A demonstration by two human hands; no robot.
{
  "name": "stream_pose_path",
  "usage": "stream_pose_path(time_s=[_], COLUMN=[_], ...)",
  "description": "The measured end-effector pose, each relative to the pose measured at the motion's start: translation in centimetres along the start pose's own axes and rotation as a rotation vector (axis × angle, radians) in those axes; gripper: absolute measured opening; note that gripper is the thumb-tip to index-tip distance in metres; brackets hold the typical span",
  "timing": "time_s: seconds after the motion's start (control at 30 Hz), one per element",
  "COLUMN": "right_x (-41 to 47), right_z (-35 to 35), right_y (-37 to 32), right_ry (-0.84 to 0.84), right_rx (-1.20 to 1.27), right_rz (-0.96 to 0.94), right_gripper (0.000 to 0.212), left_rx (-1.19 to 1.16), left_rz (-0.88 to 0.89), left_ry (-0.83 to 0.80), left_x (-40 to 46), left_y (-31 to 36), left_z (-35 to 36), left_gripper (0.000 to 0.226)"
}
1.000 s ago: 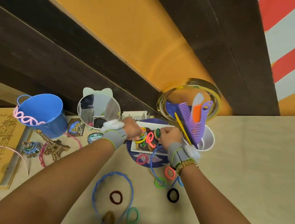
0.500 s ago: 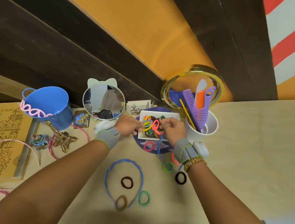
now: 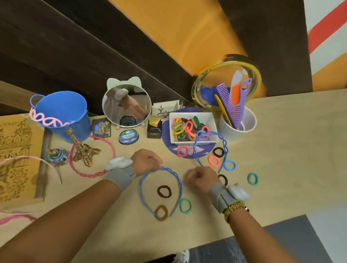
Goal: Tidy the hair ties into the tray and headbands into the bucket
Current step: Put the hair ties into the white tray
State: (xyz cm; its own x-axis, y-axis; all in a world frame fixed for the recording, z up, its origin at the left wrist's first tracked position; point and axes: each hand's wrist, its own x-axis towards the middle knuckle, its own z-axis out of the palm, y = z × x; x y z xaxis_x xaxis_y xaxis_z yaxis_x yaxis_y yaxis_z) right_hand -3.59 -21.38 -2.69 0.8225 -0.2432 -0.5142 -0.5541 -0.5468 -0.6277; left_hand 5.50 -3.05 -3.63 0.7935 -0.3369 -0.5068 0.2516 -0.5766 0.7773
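both hands pulled back from tray (image 3: 212,117), left hand (image 3: 145,163) curled on blue headband (image 3: 159,192), right hand (image 3: 201,178) fisted

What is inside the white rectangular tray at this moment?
The white rectangular tray holds a pile of coloured hair ties: yellow, grey, red, green and dark ones. A blue scalloped headband lies over its near corner. The tray's bottom is covered by the pile.

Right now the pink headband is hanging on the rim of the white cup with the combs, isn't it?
Not quite. The head view shows the pink headband hanging on the rim of the blue bucket, not on the white cup. The cup only holds the combs.
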Motion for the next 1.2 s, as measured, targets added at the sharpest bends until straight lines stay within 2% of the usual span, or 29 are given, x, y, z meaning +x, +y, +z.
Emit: stream_pose_path(time_s=[0.13, 0.2, 0.33, 0.5, 0.7, 0.77, 0.93, 1.07, 1.2], right_x=[-1.3, -1.6, -1.9, -1.7, -1.3, -1.0, -0.3, 0.1, 0.3], right_z=[1.8, 2.4, 2.9, 3.2, 2.8, 2.6, 3.2, 4.5, 5.3], right_y=[1.4, 1.6, 1.7, 1.8, 1.7, 1.4, -0.2, -1.1, -1.5], right_ry=[-0.047, -0.039, 0.002, 0.027, 0.026, 0.026, 0.021, -0.025, -0.020], right_rx=[-0.042, -0.043, -0.063, -0.095, -0.070, -0.034, 0.027, 0.018, -0.004], right_rz=[0.087, 0.101, 0.110, 0.078, 0.089, 0.092, 0.055, 0.010, -0.005], right_gripper=[0.012, 0.017, 0.022, 0.017, 0.012, 0.012, 0.023, 0.011, 0.014], left_rx=[0.179, 0.234, 0.260, 0.314, 0.167, 0.095, 0.033, -0.009, -0.016], left_rz=[0.041, 0.041, 0.001, 0.025, -0.050, -0.094, -0.138, -0.188, -0.198], left_ry=[0.032, 0.063, 0.073, 0.041, 0.067, 0.080, 0.258, 0.328, 0.373], left_x=[0.0, 0.0, 0.0, 0.1, -0.1, -0.1, 0.2, 0.1, -0.2], left_y=[-1.2, -1.5, -2.1, -2.9, -2.8, -2.7, -3.4, -4.1, -4.4], left_z=[-0.1, -0.2, -0.1, -0.3, -1.7, -2.5, -4.4, -5.1, -5.5], left_gripper=[0.024, 0.027, 0.032, 0.028, 0.017, 0.021, 0.027, 0.026, 0.024])
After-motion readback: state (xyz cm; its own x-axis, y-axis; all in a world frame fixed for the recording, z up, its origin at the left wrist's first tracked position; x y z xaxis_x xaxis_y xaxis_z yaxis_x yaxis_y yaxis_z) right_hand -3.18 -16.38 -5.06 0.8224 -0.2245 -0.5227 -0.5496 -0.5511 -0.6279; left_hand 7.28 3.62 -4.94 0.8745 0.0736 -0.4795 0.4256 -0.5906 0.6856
